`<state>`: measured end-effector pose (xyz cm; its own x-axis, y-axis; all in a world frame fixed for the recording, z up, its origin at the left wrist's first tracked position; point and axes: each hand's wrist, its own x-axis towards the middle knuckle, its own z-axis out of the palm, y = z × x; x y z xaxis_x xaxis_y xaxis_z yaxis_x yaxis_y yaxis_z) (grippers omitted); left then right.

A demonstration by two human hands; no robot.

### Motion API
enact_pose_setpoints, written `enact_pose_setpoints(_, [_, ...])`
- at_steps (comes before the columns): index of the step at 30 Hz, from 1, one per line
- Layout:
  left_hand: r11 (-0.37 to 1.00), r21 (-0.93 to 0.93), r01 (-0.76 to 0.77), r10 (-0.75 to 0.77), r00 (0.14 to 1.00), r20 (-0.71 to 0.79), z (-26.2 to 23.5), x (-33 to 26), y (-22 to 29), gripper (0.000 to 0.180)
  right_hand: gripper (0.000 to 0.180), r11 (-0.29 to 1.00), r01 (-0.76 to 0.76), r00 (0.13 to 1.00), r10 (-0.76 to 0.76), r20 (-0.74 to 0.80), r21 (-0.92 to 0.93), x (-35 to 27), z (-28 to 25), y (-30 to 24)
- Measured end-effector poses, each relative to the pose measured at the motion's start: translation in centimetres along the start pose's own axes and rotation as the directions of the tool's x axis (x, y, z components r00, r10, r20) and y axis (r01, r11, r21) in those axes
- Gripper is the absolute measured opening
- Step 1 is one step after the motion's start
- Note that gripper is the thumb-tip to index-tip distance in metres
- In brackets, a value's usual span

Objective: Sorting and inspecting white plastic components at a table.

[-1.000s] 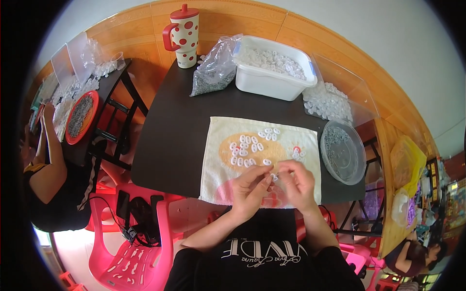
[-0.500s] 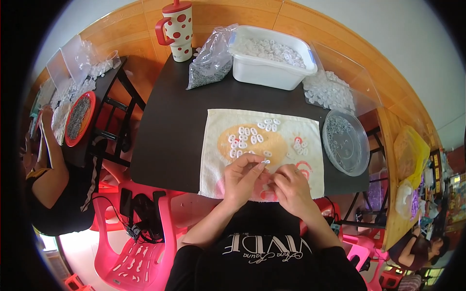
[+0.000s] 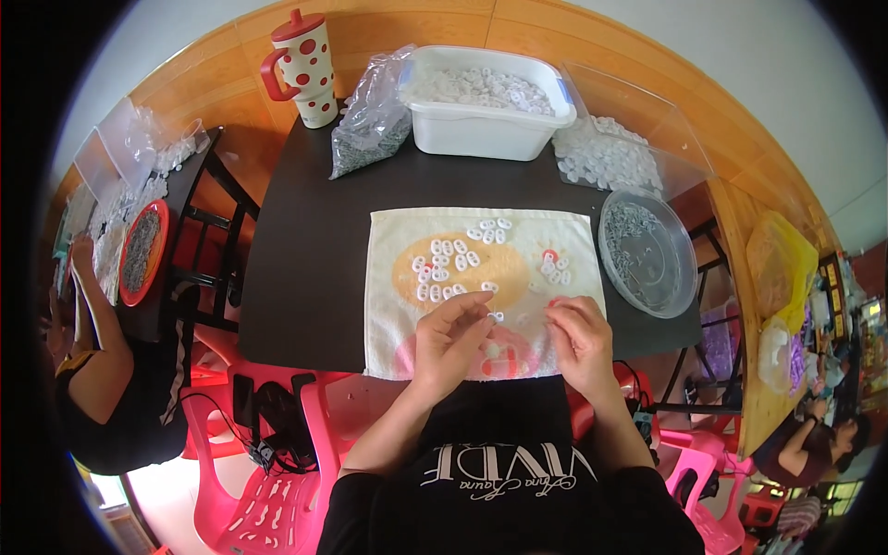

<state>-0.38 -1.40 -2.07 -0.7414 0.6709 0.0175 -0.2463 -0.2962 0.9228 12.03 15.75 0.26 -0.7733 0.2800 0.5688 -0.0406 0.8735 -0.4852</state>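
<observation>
Dark and square, the table (image 3: 314, 231) fills the middle of a wood-panelled corner, with a pale cloth (image 3: 388, 277) spread on its near side. Over the cloth's near edge the left hand (image 3: 450, 338) pinches a small white plastic piece (image 3: 497, 316) at its fingertips, while the right hand (image 3: 578, 338) is curled beside it, fingers bent; whether it grips anything I cannot tell. Just beyond lie more small white pieces (image 3: 444, 273) in loose rows, a few with red on them (image 3: 552, 264). It looks like assembling or sorting, one piece at a time; the next move would call for a fine fingertip grip. Farther out sit a round clear tray (image 3: 647, 250), a white tub (image 3: 486, 125) of parts, a plastic bag (image 3: 370, 125) and a spotted tumbler (image 3: 305, 69).
</observation>
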Motion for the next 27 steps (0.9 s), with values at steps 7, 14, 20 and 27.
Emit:
enact_pose_setpoints(7, [1.000,0.012,-0.013,0.013,1.000,0.010,0.3,-0.2,0.1,0.032,0.024,0.985,0.099,0.966,-0.061,0.252,-0.141,1.6,0.8,-1.4])
enact_pose_setpoints(14, [0.997,0.069,-0.028,0.026,0.999,0.027,0.1,-0.3,-0.1,0.033,0.020,0.992,0.098,0.982,-0.084,0.168,-0.078,0.7,1.4,0.4])
enact_pose_setpoints(20, [0.999,0.024,0.040,-0.043,0.986,0.159,0.5,-0.3,0.7,0.039,0.011,0.521,-0.408,0.884,0.431,0.182,0.749,0.2,0.7,-0.7])
enact_pose_setpoints(27, [0.999,0.022,-0.034,0.028,0.975,0.221,2.4,-0.4,1.1,0.042,0.011,0.427,-0.409,0.868,0.453,0.201,0.806,0.4,1.0,-1.6])
